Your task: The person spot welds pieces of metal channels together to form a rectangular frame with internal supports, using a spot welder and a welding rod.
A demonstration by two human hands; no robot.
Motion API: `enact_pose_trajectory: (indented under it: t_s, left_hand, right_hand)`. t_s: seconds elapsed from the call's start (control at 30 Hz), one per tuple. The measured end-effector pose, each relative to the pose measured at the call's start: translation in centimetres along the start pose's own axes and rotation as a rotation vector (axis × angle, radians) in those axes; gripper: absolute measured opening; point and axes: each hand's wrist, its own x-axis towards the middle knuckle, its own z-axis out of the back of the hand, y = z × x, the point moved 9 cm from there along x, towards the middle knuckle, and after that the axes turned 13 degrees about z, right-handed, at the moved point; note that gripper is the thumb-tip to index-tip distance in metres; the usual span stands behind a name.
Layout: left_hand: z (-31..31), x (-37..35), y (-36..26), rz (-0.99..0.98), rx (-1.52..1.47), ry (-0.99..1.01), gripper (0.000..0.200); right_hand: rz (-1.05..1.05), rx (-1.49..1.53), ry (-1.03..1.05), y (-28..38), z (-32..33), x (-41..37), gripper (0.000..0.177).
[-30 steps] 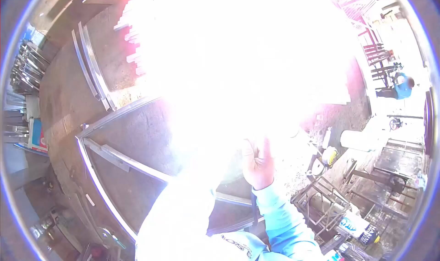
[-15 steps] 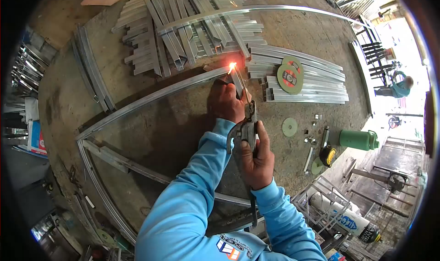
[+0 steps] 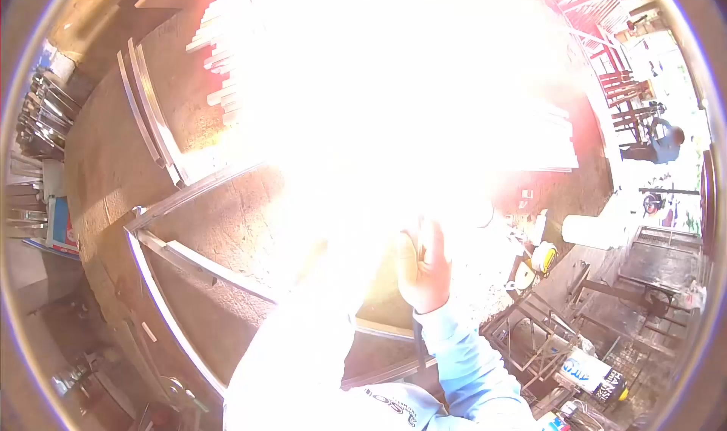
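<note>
White glare from the welding arc floods the middle and top of the head view. My right hand (image 3: 424,276) shows at the glare's lower edge, fingers curled round the welding electrode holder, whose body is washed out. Below it runs a dark cable (image 3: 419,348). My left hand is lost in the brightness; only its bleached sleeve (image 3: 295,363) can be made out. The metal frame (image 3: 193,198) lies on the worktable (image 3: 106,196), its far end swallowed by light. A diagonal brace (image 3: 216,268) crosses its corner.
Loose metal channels (image 3: 144,113) lie at left, and a stack of metal tubes (image 3: 219,68) is partly bleached out behind. A tape measure (image 3: 543,258) and bottle (image 3: 594,231) stand near the right edge. A labelled cylinder (image 3: 587,370) and a distant person (image 3: 663,147) are farther right.
The small red-orange glow at the tube tip has burst into a huge white flare, hiding my left hand, the holder and the grinding discs. My right hand keeps about the same place.
</note>
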Motion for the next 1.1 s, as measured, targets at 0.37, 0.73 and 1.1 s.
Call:
enact_pose_trajectory:
  t_s: [0.37,0.73,1.1]
  left_hand:
    - [-0.1,-0.2,-0.5,0.007,0.043,-0.050,0.037]
    - [2.2,-0.1,-1.9,-0.149,-0.110,-0.212,0.039]
    - [-0.5,-1.0,2.9,-0.019,-0.082,-0.009,0.037]
  right_hand:
    - [-0.149,0.147,-0.035,-0.6,0.4,-0.3,0.059]
    - [-0.175,0.169,-0.017,-0.3,0.5,0.3,0.057]
    - [-0.051,-0.015,0.190,-0.7,-3.0,-1.6,0.043]
